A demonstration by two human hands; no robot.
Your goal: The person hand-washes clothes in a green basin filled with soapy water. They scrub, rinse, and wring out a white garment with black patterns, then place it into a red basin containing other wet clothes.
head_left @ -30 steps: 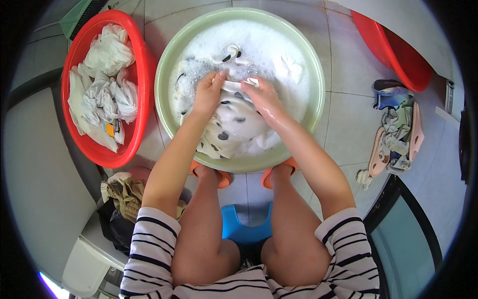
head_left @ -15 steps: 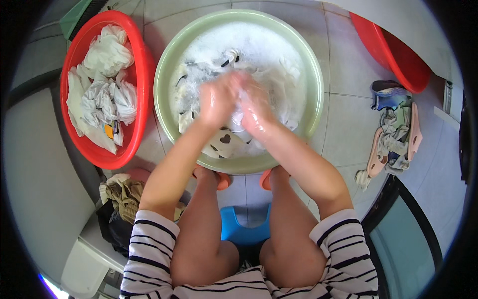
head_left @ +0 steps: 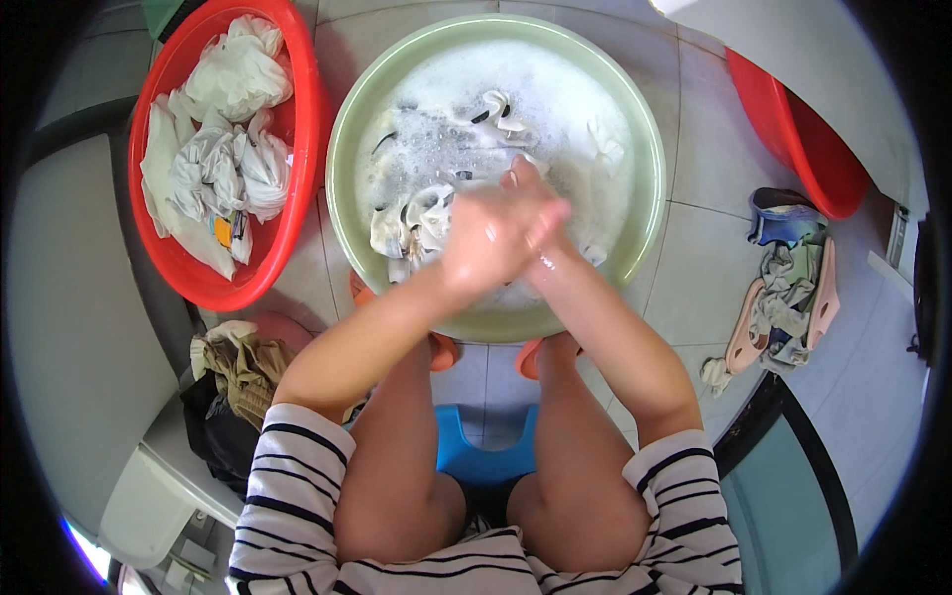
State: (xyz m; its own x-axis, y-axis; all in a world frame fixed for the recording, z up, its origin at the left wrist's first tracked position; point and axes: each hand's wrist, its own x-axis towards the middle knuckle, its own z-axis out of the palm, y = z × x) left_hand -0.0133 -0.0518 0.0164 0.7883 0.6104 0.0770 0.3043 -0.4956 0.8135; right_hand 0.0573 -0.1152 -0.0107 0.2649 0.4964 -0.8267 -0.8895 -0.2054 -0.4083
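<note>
A wide pale green basin point(head_left: 650, 178) stands in front of me, full of suds and soaking laundry. Over its near half my left hand point(head_left: 486, 241) and my right hand point(head_left: 540, 213) are pressed against each other, wet and slightly blurred. Their fingers are closed, and anything between the palms is hidden. White cloth with black marks point(head_left: 421, 223) lies in the water just left of my hands. Another piece of white and black cloth point(head_left: 496, 109) pokes out of the foam beyond them.
A red tub point(head_left: 315, 129) with white garments point(head_left: 233, 74) sits at the left. At the right are another red basin point(head_left: 823, 159), pink slippers point(head_left: 823, 293) and small crumpled cloths point(head_left: 783, 307). Brown clothing point(head_left: 248, 372) is piled at lower left; a blue stool point(head_left: 486, 461) is beneath me.
My hands have come nearer to me and clasped more closely, lower over the basin. The view has shifted a little. More patterned cloth shows in the suds at the left.
</note>
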